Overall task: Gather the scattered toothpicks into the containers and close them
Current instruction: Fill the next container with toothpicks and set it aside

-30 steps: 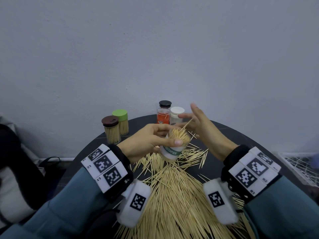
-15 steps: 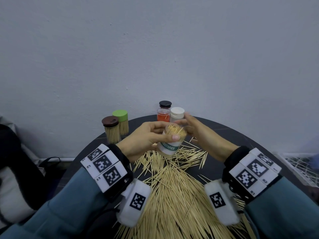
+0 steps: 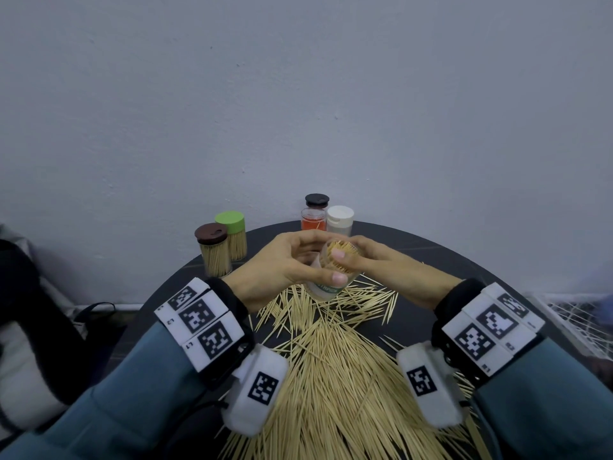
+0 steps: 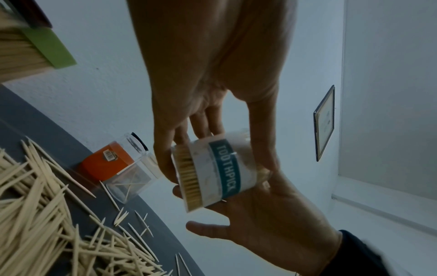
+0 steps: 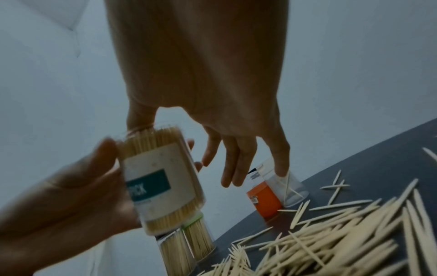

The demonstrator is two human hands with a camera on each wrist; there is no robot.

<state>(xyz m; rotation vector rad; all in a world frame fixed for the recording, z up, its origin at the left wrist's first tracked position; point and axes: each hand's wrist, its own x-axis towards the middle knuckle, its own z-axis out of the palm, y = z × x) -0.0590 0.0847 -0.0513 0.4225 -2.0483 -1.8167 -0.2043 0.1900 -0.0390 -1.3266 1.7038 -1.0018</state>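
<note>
Plain grey wall rises behind a dark round tabletop (image 3: 414,247), with a white wire rack (image 3: 577,320) at the right edge of the head view. Loose wooden toothpicks (image 3: 331,376) lie in a dense heap across the near half of the tabletop.

Left hand (image 3: 282,263) grips a clear plastic toothpick jar with a teal label (image 3: 328,277), fingers and thumb curled round its wall, lifted above the middle of the tabletop. This jar is packed full and lidless, and its long axis tilts, the open mouth pointing up and away toward the far edge. Right hand (image 3: 374,257) sits just beside the mouth on the right: its thumb rests against the rim, while its fingers (image 5: 238,168) are straight and relaxed, holding nothing.

By my judgement the next move is capping, and the white lid (image 3: 340,215) stands at the far edge just beyond the right hand, which is the nearer of the 2.

Beside that lid stand a black-capped jar (image 3: 316,200) and an orange-labelled clear jar (image 3: 311,220). At the far left edge 2 filled jars stand closed, 1 with a brown lid (image 3: 212,234), 1 with a green lid (image 3: 229,220).
</note>
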